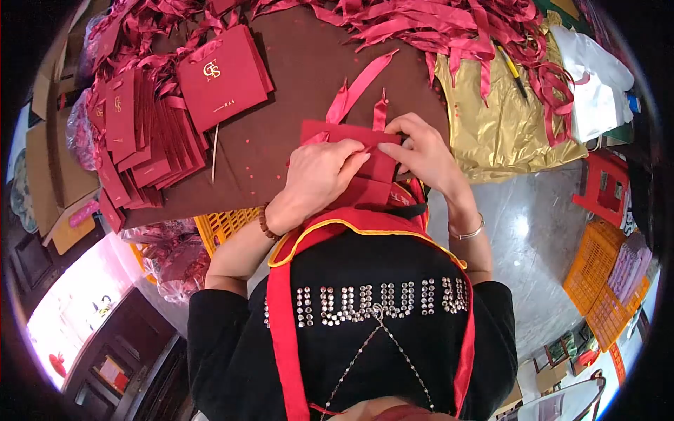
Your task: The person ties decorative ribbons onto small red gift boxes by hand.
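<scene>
A dark red paper bag (368,191) lies at the near edge of the brown table, with two red ribbon ends (359,85) reaching out beyond its top. On the bag's left side, my left hand (319,172) has thumb and index finger pinched together at the upper part; what is between them is too small to make out. My right hand (423,151) is at the bag's upper right, its thumb and curled fingers closed near the other fingertips, close to the ribbon. Whatever it pinches is hidden.
Stacked red bags (144,140) and a larger red bag pile (225,77) lie at the left. Loose red ribbons (421,24) cover the far side. A gold sheet (491,133) with a yellow pen (510,64) is at the right. Orange crates (604,277) stand on the floor.
</scene>
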Tool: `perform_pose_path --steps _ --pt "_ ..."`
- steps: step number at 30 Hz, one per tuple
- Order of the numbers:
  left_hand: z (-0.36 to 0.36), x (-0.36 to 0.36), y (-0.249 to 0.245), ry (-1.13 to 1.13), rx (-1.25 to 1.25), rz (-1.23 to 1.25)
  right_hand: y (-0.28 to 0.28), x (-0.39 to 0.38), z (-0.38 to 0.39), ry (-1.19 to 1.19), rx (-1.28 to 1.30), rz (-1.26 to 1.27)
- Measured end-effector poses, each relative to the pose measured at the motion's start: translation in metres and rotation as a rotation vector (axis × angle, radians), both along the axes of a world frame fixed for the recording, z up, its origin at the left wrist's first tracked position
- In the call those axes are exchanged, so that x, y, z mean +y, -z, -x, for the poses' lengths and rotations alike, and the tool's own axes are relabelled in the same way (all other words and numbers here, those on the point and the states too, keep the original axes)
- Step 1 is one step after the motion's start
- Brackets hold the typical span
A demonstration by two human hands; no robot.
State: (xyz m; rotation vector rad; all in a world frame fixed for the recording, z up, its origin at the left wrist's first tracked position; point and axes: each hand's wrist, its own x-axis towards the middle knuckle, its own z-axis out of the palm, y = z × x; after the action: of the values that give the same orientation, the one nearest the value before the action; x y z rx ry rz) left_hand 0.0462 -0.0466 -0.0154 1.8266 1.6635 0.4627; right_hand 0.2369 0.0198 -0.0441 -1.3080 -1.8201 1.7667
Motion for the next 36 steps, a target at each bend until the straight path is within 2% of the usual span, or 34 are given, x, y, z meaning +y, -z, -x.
perform_pose_path --steps 4,6,10,21,27,31,34,36 --pt "0.0 -0.001 0.01 -0.012 0.041 -0.07 0.005 0.0 -0.001 -0.006 -0.008 -0.037" --pt "0.0 -0.001 0.013 -0.003 0.072 -0.223 0.008 0.0 -0.002 -0.012 0.02 -0.09" --pt "-0.005 0.001 0.014 -0.028 0.118 -0.242 0.006 0.0 -0.001 -0.019 0.001 -0.079" --pt "-0.012 0.005 0.016 0.033 0.155 -0.337 0.005 0.003 0.0 -0.083 0.036 -0.259" --pt "-0.021 0.001 0.02 0.09 0.218 -0.444 0.0 0.005 -0.004 -0.084 0.104 -0.049" --pt "-0.022 -0.003 0.021 0.093 0.214 -0.526 0.007 0.0 -0.009 -0.061 0.203 -0.073" --pt "-0.021 -0.006 0.024 0.078 0.224 -0.542 0.002 -0.003 -0.005 -0.064 0.151 -0.125" --pt "-0.02 -0.005 0.028 0.071 0.224 -0.545 0.003 -0.004 -0.002 -0.103 0.07 -0.387"
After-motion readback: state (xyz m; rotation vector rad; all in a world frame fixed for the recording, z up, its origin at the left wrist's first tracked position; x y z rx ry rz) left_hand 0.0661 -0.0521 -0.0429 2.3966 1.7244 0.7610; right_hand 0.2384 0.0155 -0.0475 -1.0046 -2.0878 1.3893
